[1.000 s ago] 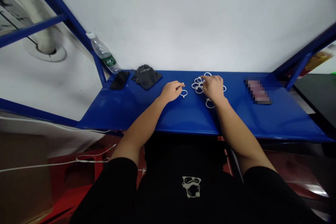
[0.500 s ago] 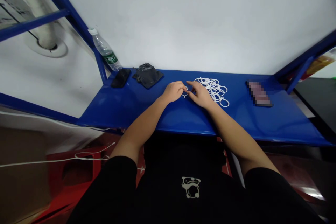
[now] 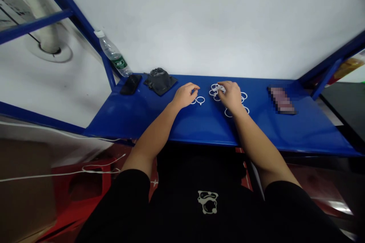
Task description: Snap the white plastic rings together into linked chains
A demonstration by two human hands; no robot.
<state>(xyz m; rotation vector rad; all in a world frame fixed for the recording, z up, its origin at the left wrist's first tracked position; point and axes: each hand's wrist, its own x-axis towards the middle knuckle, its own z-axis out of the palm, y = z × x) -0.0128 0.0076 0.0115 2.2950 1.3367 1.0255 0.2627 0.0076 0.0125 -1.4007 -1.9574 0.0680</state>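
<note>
My left hand point(image 3: 186, 95) hovers low over the blue table point(image 3: 194, 129), fingers curved and thumb apart, holding nothing. Just beside it lie two thin white rings point(image 3: 200, 100), each seemingly with a small knob; one is partly covered by the hand. My right hand point(image 3: 231, 95) is on the heap of similar white rings point(image 3: 214, 93). Its thumb and fingers close around a bunched clump of rings point(image 3: 220, 89) at the heap's left side. Several rings stick out around that hand, and others are hidden beneath it.
Toward the back left are a black drawstring pouch point(image 3: 160, 81), a dark phone point(image 3: 131, 84) and a plastic bottle point(image 3: 114, 55) leaning on the blue frame point(image 3: 82, 26). A pixelated flat object point(image 3: 282, 100) lies on the right. A white wall point(image 3: 205, 26) rises behind.
My hands have moved apart. The right hand went right onto the ring heap and gathered rings; the left hand drew slightly left, leaving rings lying beside it.
</note>
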